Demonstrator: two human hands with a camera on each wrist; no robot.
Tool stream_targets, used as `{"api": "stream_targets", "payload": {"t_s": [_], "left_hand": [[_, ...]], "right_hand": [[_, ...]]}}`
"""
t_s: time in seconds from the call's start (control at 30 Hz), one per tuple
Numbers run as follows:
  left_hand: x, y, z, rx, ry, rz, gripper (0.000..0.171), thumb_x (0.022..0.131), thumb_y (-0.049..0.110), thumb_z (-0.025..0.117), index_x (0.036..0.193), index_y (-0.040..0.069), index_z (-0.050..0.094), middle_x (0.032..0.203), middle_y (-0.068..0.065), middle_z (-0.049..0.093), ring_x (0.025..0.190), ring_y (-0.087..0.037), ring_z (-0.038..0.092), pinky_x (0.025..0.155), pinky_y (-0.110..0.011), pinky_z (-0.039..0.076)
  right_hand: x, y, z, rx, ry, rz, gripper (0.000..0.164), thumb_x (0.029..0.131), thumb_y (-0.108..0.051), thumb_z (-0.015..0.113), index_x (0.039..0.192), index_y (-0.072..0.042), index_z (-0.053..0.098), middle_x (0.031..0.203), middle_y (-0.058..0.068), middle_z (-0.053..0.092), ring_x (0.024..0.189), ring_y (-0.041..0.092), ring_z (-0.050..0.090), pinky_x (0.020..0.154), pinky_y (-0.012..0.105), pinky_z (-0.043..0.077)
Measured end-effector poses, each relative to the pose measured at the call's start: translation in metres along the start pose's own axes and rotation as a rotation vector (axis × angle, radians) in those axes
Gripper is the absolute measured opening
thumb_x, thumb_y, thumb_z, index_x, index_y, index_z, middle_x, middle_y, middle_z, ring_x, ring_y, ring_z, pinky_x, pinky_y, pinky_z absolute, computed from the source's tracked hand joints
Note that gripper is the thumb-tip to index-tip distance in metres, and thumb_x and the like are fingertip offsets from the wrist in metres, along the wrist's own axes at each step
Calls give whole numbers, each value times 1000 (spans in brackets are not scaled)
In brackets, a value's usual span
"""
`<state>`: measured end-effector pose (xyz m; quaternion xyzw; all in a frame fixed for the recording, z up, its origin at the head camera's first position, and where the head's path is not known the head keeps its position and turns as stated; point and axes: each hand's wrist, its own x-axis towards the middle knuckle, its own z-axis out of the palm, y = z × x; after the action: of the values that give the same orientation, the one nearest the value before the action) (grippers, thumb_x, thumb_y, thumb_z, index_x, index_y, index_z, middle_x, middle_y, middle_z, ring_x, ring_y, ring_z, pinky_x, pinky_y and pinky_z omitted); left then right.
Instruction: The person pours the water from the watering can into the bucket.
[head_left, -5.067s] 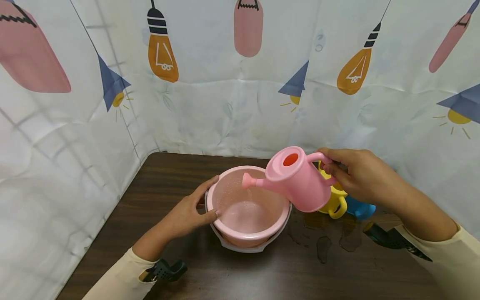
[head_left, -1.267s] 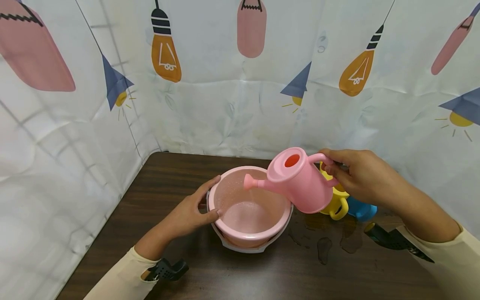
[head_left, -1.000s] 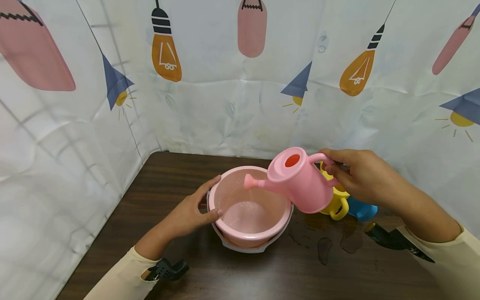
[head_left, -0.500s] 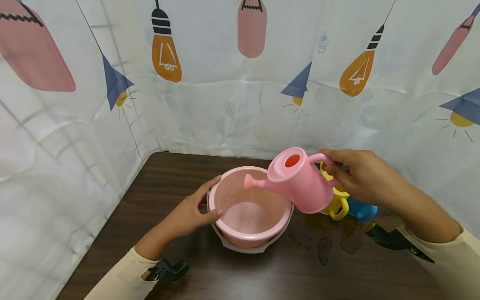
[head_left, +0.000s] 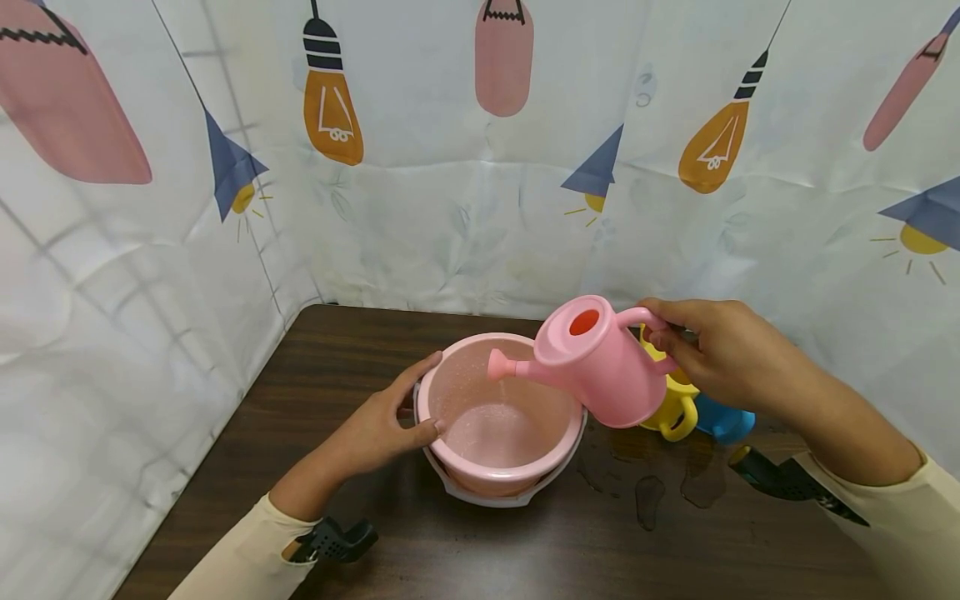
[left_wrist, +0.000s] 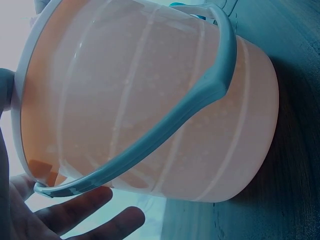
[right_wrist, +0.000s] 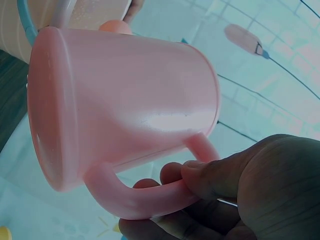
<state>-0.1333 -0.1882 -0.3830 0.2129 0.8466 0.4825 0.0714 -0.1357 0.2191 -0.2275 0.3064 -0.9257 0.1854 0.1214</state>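
A pink bucket (head_left: pixel 491 473) stands on the dark wooden table, its pale handle (head_left: pixel 487 502) lowered round the outside. My left hand (head_left: pixel 378 425) holds the bucket's left rim, with the thumb over the edge. In the left wrist view, other fingers (left_wrist: pixel 117 222) spread beside the bucket's outer wall. My right hand (head_left: pixel 701 346) grips the handle of a pink watering can (head_left: pixel 611 375), fingers and thumb curled round it in the right wrist view. The can is tilted left, its spout over the bucket's mouth. Faint water falls below the spout, and droplets show on the inner wall.
Behind the watering can stand a yellow cup-like vessel with a handle (head_left: pixel 678 421) and a blue object (head_left: pixel 723 418), both partly hidden. Spilled water (head_left: pixel 647 500) lies on the table (head_left: pixel 337 350) right of the bucket. A patterned white curtain (head_left: pixel 420 217) closes off the back and left.
Since the oldest frame the head view has shifted very slightly. Both hands, the bucket and the tilted watering can keep the same positions relative to each other.
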Motion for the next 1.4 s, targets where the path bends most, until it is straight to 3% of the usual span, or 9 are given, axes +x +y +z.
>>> {"api": "stream_targets", "payload": {"t_s": [0.23, 0.8, 1.4], "left_hand": [[0, 0, 0, 3, 2, 0, 88, 91, 40, 74, 163, 34, 24, 149, -19, 49, 119, -32, 63, 90, -42, 54], [0, 0, 1, -5, 0, -2, 88, 91, 39, 74, 163, 34, 24, 150, -18, 48, 120, -32, 63, 90, -41, 54], [0, 0, 0, 3, 0, 1, 88, 92, 36, 74, 164, 33, 23, 149, -19, 49, 118, -33, 63, 87, -40, 54]], "right_hand": [[0, 0, 1, 23, -2, 7, 30, 97, -8, 70, 126, -5, 71, 92, -2, 68, 69, 6, 65, 58, 25, 54], [-1, 0, 0, 28, -17, 25, 31, 98, -10, 68, 129, -4, 70, 93, -1, 68, 69, 7, 64, 58, 25, 53], [0, 1, 0, 12, -20, 10, 29, 98, -9, 68, 127, -7, 71, 77, -5, 57, 64, 5, 59, 55, 25, 49]]}}
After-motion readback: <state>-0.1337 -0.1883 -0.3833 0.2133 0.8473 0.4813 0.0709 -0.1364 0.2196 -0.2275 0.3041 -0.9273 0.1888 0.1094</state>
